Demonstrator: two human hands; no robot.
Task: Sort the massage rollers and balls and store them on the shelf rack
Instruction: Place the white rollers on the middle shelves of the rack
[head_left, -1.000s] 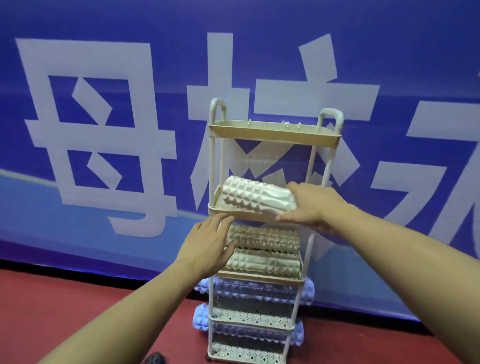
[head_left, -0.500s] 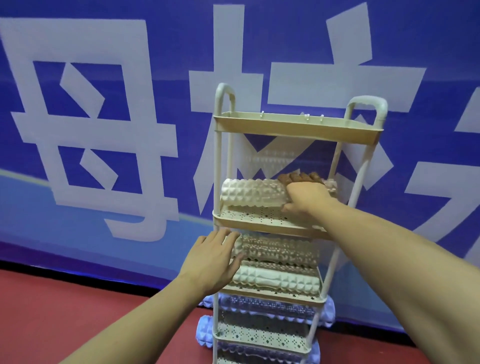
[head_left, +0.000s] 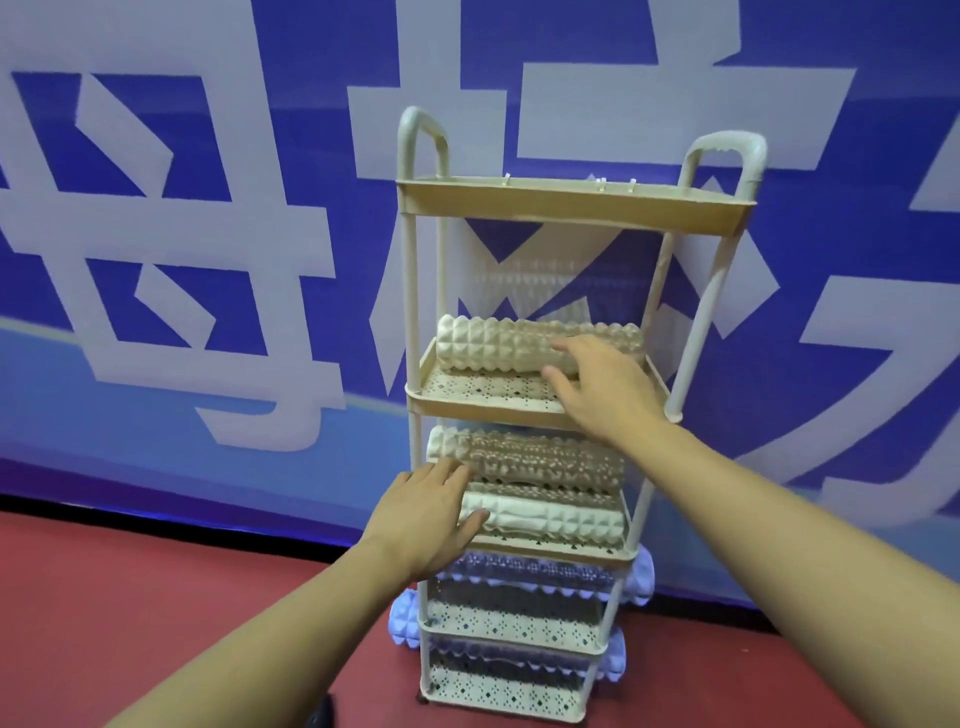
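Shelf rack (head_left: 530, 405) stands on red floor (head_left: 156, 597) against blue banner (head_left: 208, 208). Cream roller (head_left: 498, 344) lies lengthwise at back edge of second shelf. Right hand (head_left: 597, 387) over that shelf's right front, fingers (head_left: 569, 345) spread and relaxed, tips touching roller. Left hand (head_left: 423, 519) at third shelf's left front corner, fingers straight, resting on lower cream roller (head_left: 550, 517); tan roller (head_left: 540, 460) stacked above. Lilac rollers (head_left: 639, 574) on lower shelves

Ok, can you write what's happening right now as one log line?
right hand: open, touching cream roller | left hand: open, against rack | top tray: contents unseen
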